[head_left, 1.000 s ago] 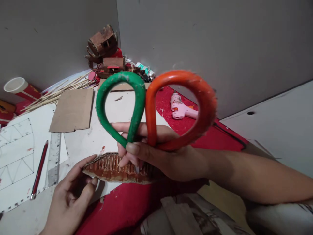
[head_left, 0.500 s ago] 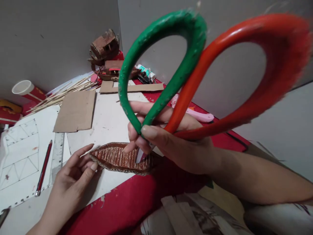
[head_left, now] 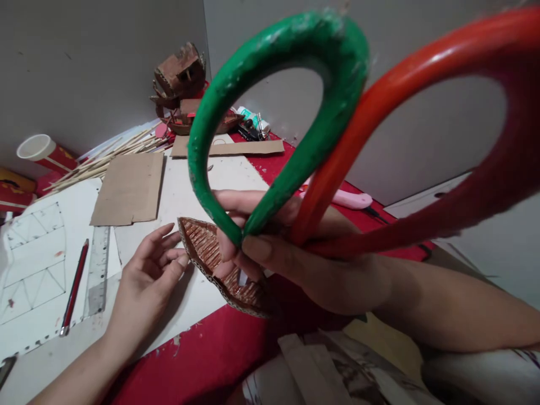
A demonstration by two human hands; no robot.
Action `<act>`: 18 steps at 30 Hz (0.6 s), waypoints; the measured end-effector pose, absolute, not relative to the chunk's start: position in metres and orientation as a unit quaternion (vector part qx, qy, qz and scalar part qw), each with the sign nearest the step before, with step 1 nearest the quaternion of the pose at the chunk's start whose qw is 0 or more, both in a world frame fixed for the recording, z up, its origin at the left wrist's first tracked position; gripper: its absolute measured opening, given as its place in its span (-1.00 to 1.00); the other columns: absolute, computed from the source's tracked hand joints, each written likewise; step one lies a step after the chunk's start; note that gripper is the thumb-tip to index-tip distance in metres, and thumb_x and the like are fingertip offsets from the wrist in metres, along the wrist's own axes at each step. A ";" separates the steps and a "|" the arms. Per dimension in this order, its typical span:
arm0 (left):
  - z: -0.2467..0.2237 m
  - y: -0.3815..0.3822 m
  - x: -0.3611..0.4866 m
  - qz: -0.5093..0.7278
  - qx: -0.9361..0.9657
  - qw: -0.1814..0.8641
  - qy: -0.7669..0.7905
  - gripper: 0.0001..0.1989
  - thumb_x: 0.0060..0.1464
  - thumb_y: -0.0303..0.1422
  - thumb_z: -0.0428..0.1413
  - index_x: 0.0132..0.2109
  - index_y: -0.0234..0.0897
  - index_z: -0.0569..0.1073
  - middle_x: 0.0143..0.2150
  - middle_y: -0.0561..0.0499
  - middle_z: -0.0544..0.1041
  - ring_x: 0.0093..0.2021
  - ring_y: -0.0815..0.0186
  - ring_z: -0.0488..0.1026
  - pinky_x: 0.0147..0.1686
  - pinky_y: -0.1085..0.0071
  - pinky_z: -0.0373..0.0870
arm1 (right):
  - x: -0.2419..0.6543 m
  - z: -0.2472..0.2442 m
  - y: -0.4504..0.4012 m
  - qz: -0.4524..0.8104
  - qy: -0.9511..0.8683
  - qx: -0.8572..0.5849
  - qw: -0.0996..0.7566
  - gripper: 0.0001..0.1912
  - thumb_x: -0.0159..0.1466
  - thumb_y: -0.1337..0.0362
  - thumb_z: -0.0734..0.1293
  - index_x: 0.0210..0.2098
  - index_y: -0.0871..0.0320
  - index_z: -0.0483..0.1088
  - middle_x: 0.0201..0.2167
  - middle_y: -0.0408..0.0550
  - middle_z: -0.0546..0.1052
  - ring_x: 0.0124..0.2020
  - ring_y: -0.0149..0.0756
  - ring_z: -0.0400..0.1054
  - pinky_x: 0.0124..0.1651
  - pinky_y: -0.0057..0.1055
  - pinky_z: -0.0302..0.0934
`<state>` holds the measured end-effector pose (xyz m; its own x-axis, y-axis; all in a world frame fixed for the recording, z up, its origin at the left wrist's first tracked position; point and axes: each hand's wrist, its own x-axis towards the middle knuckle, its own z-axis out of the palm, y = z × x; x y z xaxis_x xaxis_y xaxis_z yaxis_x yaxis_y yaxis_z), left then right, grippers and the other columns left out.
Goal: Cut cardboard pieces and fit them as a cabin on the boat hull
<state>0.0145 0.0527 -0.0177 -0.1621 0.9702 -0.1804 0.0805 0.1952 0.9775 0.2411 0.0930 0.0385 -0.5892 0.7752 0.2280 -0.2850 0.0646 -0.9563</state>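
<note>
A large pair of scissors with one green loop and one orange loop [head_left: 337, 163] fills the foreground. My right hand [head_left: 333, 270] is closed round it near the pivot, and its blades point down into a small cardboard boat [head_left: 206, 247]. The boat has brown, glossy ribbed strips inside and a corrugated rim. It is tilted, with its pointed end up and to the left. Fingers of my right hand cover its middle. At the boat's left rim is my left hand [head_left: 152, 275], its fingers loosely curled and apart, the thumb tip touching the edge.
A cardboard square [head_left: 129, 188], a ruler [head_left: 98, 270], a red pencil [head_left: 76, 287] and a paper with drawn lines [head_left: 34, 253] lie at left. Thin sticks [head_left: 113, 157], a paper cup [head_left: 46, 152] and model boats [head_left: 181, 84] stand behind. A pink-handled tool [head_left: 352, 199] lies at right.
The boat has swung from nearly level to slanting, its pointed end rising and moving right. My left hand has shifted right and slightly up along its rim. The scissors' loops are closer to the camera.
</note>
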 end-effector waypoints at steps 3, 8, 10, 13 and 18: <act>-0.019 0.050 0.015 0.461 0.440 0.474 0.608 -0.47 -0.01 -0.29 0.34 0.12 -0.15 0.44 -0.02 -0.06 0.57 -0.11 0.31 0.54 -0.02 0.39 0.48 | 0.238 0.031 0.091 0.626 -0.637 -0.214 0.394 -0.69 0.39 0.28 0.28 0.11 0.08 0.40 -0.30 -0.07 0.56 -0.27 -0.28 0.49 -0.26 -0.39 0.42; -0.018 0.046 0.016 0.453 0.463 0.467 0.602 -0.54 0.06 -0.31 0.30 0.11 -0.14 0.44 -0.03 -0.03 0.55 -0.11 0.34 0.51 -0.02 0.43 0.46 | 0.235 0.028 0.091 0.581 -0.674 -0.209 0.406 -0.75 0.40 0.30 0.23 0.00 0.17 0.45 -0.32 -0.06 0.51 -0.37 -0.37 0.42 -0.31 -0.45 0.40; -0.018 0.045 0.017 0.449 0.474 0.466 0.597 -0.56 0.08 -0.30 0.29 0.10 -0.13 0.44 -0.07 -0.01 0.55 -0.11 0.34 0.51 -0.06 0.44 0.47 | 0.235 0.031 0.092 0.567 -0.687 -0.210 0.403 -0.75 0.39 0.33 0.22 0.00 0.18 0.45 -0.31 -0.07 0.50 -0.36 -0.39 0.41 -0.26 -0.45 0.40; -0.017 0.042 0.018 0.442 0.490 0.447 0.604 -0.62 0.07 -0.30 0.29 0.05 -0.15 0.45 -0.17 0.02 0.55 -0.18 0.34 0.50 -0.15 0.47 0.47 | 0.236 0.034 0.092 0.554 -0.709 -0.222 0.375 -0.71 0.39 0.34 0.22 0.07 0.14 0.42 -0.28 -0.06 0.53 -0.25 -0.31 0.44 -0.13 -0.36 0.42; -0.015 0.025 0.018 0.434 0.555 0.306 0.641 -0.80 0.11 -0.35 0.25 -0.10 -0.16 0.47 -0.28 0.07 0.52 -0.27 0.36 0.49 -0.18 0.48 0.44 | 0.235 0.027 0.093 0.541 -0.715 -0.209 0.391 -0.58 0.38 0.29 0.20 0.22 0.02 0.31 -0.26 -0.11 0.56 -0.20 -0.30 0.45 -0.05 -0.31 0.41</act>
<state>0.0178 0.0250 -0.0150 -0.1975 0.9762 0.0892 0.4445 0.0081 0.8958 0.2355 0.0926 0.0267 -0.6065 0.7218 0.3334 -0.1241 0.3282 -0.9364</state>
